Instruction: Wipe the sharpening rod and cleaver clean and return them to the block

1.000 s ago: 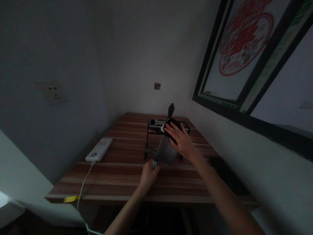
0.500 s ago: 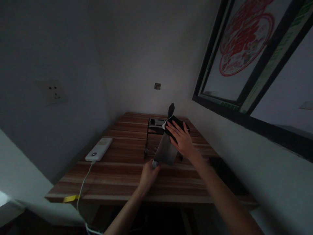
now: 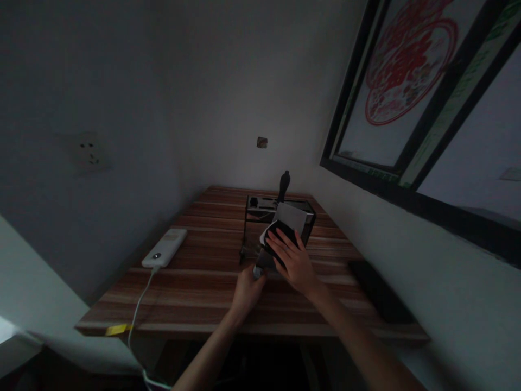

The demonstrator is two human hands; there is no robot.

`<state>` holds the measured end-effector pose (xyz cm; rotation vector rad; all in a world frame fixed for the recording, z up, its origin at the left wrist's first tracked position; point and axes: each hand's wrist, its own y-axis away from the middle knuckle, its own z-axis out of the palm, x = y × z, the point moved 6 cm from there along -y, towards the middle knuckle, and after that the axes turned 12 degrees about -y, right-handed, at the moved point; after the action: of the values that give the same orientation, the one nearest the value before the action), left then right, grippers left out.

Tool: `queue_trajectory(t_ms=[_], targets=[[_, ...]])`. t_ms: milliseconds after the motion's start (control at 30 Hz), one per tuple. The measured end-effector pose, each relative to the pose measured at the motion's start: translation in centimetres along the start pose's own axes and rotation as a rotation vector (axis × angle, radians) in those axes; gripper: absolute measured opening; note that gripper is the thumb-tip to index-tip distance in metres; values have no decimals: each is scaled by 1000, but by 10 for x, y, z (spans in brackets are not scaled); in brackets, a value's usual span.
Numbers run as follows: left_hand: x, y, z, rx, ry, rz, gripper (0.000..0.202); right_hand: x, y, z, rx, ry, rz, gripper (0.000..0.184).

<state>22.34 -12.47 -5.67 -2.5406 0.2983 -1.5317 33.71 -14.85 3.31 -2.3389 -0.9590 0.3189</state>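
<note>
A cleaver (image 3: pixel 292 215) with a broad grey blade is held up at a slant, and my left hand (image 3: pixel 247 288) is closed round its handle near the table's front. Against the middle of the blade my right hand (image 3: pixel 293 259) presses a black cloth (image 3: pixel 280 233) with a white edge, fingers stretched over it. Behind the blade stands a knife rack (image 3: pixel 260 203) with a slotted top and dark legs. A black-handled tool (image 3: pixel 284 185) sticks up from the rack; its lower part is hidden.
On the left of the wood-grain table (image 3: pixel 195 304) lies a white power bank (image 3: pixel 165 248) with a white cable (image 3: pixel 140 304) over the front edge. A dark flat object (image 3: pixel 380 290) lies at the right by the wall. Yellow tape (image 3: pixel 117 329) marks the front edge.
My right hand has slid the cloth down the blade toward the handle, baring the blade's upper end. My left hand has stayed in place on the handle.
</note>
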Motion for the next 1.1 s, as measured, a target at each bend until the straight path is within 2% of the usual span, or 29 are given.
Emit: queue_trajectory(t_ms=[467,867,1100], targets=[[-2,2,1,-41,119,-10,21,-41,28,26,-98,-133,-7,54],[-5,1,3,-38,118,-8,20,-40,28,28,-136,-111,-11,55],[-2,0,2,-38,104,-18,19,-34,24,21,-73,-91,-39,52]])
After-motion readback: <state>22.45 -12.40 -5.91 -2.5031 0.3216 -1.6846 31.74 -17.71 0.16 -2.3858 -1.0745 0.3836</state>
